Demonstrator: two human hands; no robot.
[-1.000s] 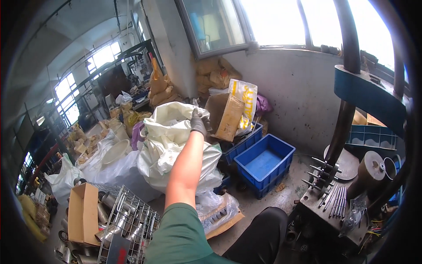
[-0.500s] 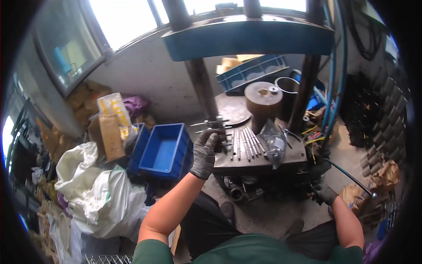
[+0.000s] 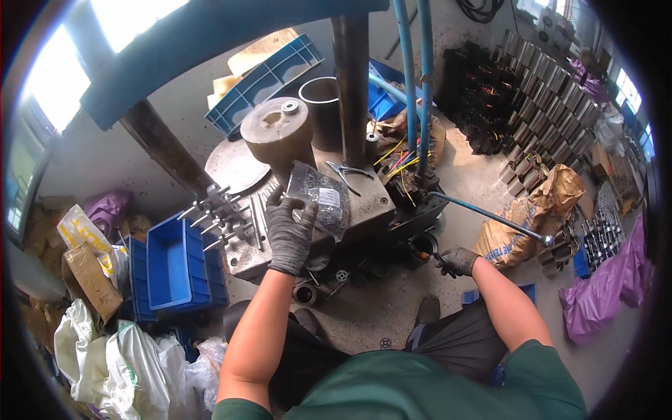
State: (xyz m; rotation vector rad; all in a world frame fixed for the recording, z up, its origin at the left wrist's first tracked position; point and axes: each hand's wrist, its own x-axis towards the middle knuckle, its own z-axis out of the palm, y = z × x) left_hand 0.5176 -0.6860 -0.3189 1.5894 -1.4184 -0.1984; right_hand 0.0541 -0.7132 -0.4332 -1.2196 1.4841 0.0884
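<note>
My left hand, in a grey knit glove, is over the front edge of the metal press table. Its thumb and fingers are apart, beside a clear plastic bag of small dark parts. Slim metal rods lie left of that hand, and further left rods with block-like fittings stand grouped. Snap-ring-style pliers rest behind the bag. My right hand, also gloved, is out to the right above the floor. Its fingers are closed together; what they pinch is too small and dark to name.
A thick round block with a small ring on top stands on the table. A ball-ended lever juts out above my right hand. Blue crates sit left, a torn brown sack right. The blue press beam spans overhead.
The view has swung to the right. My left hand has moved from the fitted rods to beside the plastic bag. My right hand has come away from the dark parts beside the table.
</note>
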